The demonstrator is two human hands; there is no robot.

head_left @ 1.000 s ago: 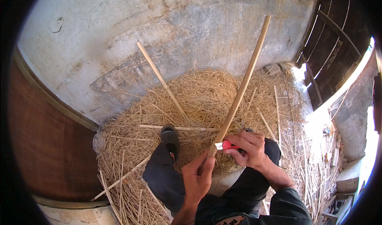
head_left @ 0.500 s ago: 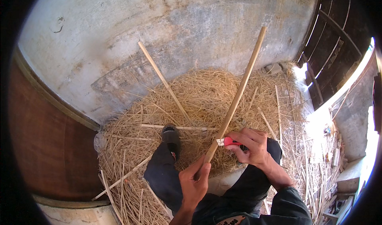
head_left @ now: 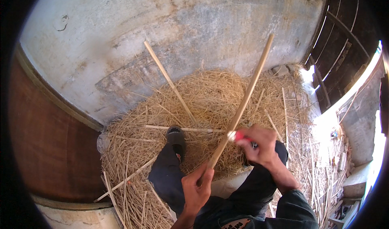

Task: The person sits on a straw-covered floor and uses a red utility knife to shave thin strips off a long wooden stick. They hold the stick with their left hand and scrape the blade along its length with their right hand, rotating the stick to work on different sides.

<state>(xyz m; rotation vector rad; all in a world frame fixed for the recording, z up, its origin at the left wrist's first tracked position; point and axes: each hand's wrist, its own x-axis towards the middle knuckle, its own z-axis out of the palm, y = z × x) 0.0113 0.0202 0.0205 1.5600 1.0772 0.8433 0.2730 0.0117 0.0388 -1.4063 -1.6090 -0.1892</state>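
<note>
My left hand [head_left: 196,188] is closed round the lower end of a long, pale wooden stick [head_left: 246,98], which slants up and away to the right. In my right hand [head_left: 262,146] is a red utility knife [head_left: 242,136], gripped by its handle. Its blade is at the right side of the stick, a little above my left hand; motion blurs the blade and my fingers, so I cannot tell whether the edge bites into the wood.
Straw and shavings [head_left: 214,87] cover the floor round my legs. Another stick [head_left: 168,79] leans at the wall [head_left: 121,38]. A thin strip [head_left: 184,129] lies by my shoe [head_left: 175,140]. A brown panel [head_left: 52,140] stands left, a dark slatted door [head_left: 340,38] right.
My right hand and the knife have moved slightly up and right along the stick. The stick's far end has dipped a little. My left hand keeps its grip.
</note>
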